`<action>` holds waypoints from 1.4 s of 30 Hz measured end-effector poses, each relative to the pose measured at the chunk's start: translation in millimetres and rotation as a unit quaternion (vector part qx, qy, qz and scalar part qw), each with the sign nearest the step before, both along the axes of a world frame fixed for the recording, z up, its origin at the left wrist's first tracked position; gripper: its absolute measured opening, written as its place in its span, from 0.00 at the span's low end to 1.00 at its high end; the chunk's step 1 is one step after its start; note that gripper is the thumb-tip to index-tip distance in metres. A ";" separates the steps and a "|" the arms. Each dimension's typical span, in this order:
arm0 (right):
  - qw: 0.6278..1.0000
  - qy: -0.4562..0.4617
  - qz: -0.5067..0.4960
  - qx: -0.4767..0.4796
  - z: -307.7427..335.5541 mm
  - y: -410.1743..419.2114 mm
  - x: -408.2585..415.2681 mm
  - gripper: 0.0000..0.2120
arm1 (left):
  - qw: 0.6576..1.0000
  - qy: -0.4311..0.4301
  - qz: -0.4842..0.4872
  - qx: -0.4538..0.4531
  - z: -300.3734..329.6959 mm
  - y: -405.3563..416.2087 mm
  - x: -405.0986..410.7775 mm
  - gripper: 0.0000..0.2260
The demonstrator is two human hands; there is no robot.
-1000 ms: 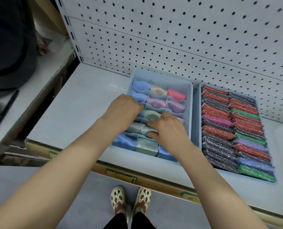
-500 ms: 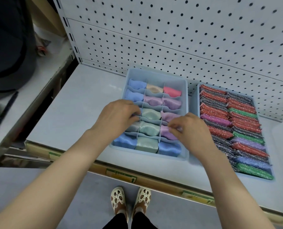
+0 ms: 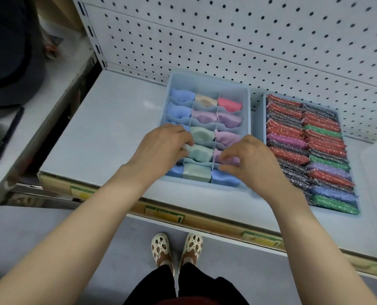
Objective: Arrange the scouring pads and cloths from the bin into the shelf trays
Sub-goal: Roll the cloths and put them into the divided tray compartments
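Head view: left hand (image 3: pixel 161 146) pinches a green cloth (image 3: pixel 199 151), right hand (image 3: pixel 247 159) fingers curled, holding nothing visible; tugging could dislodge the divided tray's (image 3: pixel 245 102) dividers.

Both forearms are seen bare, with no sleeves. Cream perforated clogs (image 3: pixel 176 249) are worn on the feet, with black trousers (image 3: pixel 183 285) above them. No rings are seen.
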State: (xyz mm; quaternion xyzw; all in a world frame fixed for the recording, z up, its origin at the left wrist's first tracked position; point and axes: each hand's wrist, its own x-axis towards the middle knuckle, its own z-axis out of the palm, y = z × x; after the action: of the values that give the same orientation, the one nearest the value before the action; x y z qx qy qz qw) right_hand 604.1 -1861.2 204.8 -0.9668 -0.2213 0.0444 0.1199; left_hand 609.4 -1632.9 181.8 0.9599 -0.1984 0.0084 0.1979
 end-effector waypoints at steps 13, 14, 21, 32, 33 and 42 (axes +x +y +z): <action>0.993 -0.004 -0.013 -0.118 -10.3 4.9 -15.6 0.12 | 0.981 0.046 -0.160 0.098 5.0 -29.6 -4.9 0.12; 0.994 -0.006 -0.019 -0.109 -10.7 4.6 -16.4 0.12 | 0.982 0.052 -0.158 0.094 2.2 -28.7 -3.7 0.12; 0.995 0.000 -0.034 -0.090 -10.9 7.2 -19.8 0.14 | 0.987 0.069 -0.132 0.060 -3.3 -25.2 -2.4 0.07; 0.975 -0.099 -0.089 0.179 6.2 -62.3 -13.3 0.10 | 0.997 -0.011 -0.021 0.067 38.0 -74.6 2.6 0.06; 0.971 -0.120 -0.113 0.172 6.7 -82.0 -6.2 0.13 | 0.998 -0.049 -0.034 0.025 39.6 -93.4 8.1 0.06; 0.974 0.009 -0.221 -0.048 -14.3 -182.8 58.6 0.29 | 0.998 0.022 0.015 0.063 3.0 -233.4 52.9 0.28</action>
State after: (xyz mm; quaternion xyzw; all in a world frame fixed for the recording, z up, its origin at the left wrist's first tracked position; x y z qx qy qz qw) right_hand 662.7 -2044.0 190.6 -0.9959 0.0018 0.0364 0.0825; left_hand 662.4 -1866.4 184.7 0.9733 -0.1796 -0.0221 0.1415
